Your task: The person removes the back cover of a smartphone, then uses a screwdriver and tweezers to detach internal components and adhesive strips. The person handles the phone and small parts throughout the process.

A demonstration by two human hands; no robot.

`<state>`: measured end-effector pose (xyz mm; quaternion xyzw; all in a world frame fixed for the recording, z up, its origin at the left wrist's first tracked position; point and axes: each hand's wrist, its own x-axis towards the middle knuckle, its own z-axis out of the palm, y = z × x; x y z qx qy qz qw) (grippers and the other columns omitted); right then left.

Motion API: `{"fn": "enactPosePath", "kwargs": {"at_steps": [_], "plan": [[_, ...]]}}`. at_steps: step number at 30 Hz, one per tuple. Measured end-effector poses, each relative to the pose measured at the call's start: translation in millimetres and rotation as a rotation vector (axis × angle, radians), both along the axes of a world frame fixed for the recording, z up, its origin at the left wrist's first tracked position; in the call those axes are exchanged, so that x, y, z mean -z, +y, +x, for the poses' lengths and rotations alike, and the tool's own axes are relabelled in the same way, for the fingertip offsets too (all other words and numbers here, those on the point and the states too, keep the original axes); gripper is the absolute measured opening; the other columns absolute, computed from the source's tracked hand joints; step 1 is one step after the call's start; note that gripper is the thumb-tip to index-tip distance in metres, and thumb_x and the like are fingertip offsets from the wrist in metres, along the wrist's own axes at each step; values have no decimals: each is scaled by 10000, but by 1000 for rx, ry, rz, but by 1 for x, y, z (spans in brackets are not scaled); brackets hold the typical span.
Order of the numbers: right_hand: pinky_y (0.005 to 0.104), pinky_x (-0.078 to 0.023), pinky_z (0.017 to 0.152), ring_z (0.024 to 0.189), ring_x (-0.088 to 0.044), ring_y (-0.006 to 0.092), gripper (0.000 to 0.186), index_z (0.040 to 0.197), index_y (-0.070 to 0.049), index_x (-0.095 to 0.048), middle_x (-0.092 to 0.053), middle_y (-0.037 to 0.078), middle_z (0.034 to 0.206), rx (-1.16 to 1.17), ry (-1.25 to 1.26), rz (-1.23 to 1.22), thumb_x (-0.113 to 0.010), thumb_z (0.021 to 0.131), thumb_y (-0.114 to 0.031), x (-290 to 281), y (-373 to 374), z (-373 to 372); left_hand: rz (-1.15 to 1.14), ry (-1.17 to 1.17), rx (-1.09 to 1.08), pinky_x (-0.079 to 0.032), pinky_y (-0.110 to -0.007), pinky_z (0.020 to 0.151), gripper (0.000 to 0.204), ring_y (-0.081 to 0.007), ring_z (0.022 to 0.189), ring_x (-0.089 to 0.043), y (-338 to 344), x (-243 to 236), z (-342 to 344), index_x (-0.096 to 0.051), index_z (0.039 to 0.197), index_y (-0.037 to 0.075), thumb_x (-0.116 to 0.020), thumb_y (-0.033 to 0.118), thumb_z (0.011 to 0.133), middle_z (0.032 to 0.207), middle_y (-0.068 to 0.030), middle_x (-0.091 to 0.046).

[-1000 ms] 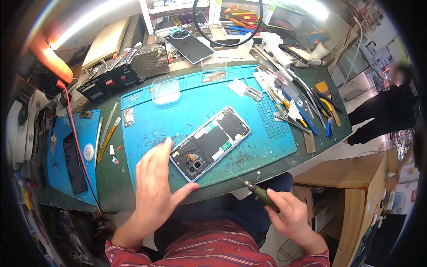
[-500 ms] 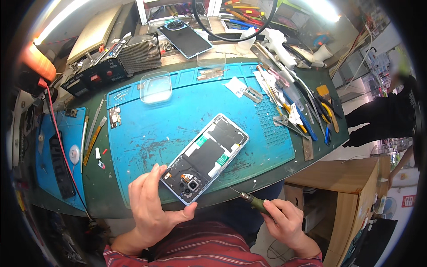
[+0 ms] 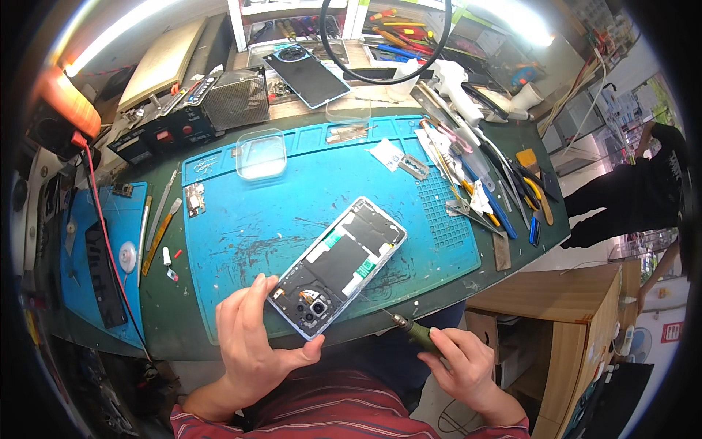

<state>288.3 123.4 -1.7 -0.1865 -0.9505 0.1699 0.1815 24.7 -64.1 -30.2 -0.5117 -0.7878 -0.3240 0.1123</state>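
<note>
A smartphone (image 3: pixel 344 257) with its back cover off lies slantwise over the blue mat, its inside facing up. Dark panels, green-and-white labels and a camera block (image 3: pixel 315 307) show in it. My left hand (image 3: pixel 252 344) grips the phone's near left end, fingertips on the left edge and thumb at the near corner. In my right hand (image 3: pixel 464 364) is a green-handled tool (image 3: pixel 418 335) with a metal collar and a thin pointed tip. The tip points up and left, just off the bench's front edge and apart from the phone.
On the blue mat (image 3: pixel 241 227) stand a clear plastic box (image 3: pixel 261 155) and a razor blade (image 3: pixel 414 167). Pliers (image 3: pixel 532 186) and other tools crowd the right side. A second phone (image 3: pixel 311 77) lies at the back. At far right stands a person (image 3: pixel 621 194) beside a wooden cabinet (image 3: pixel 548 293).
The head view has shifted slightly, so the bench sits a little lower in the picture. My grip on the phone and on the green-handled tool looks the same.
</note>
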Motion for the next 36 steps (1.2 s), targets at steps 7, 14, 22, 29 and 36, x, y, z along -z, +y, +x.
{"fn": "enactPosePath", "kwargs": {"at_steps": [7,14,22,29,36], "plan": [[307,-492,572,673,-611,178,549,1274,-126,-761,-683,6,990,-21,-1,53,-845,740,-26,0,1,5,7,0,1,-492,-420,915,969,-298,1076,-609,0,-1,1,-484,1462,-99,-881,494,806,1225,-169,-692],[304,-484,560,666,-607,170,545,1274,-128,-764,-681,3,984,-30,-12,51,-834,744,-17,0,2,2,6,6,0,-491,-423,914,972,-302,1074,-611,0,0,0,-481,1465,-98,-881,494,805,1232,-171,-691],[298,-483,554,659,-597,163,563,1281,-142,-766,-677,-3,983,-36,-7,62,-824,736,-12,4,1,3,10,2,-1,-493,-418,917,982,-297,1082,-610,0,0,0,-478,1466,-104,-882,499,805,1225,-172,-700],[288,-474,546,649,-581,157,572,1283,-151,-766,-678,-9,988,-57,-18,61,-820,731,-13,5,0,5,13,0,-8,-499,-416,911,982,-297,1077,-616,1,0,1,-477,1466,-108,-882,497,807,1220,-175,-704],[279,-468,542,653,-577,151,560,1271,-151,-769,-683,-2,1004,-77,-3,64,-817,731,-12,10,-3,6,16,7,-8,-502,-417,901,977,-297,1056,-627,1,-1,0,-477,1465,-105,-878,501,811,1216,-171,-702]]}}
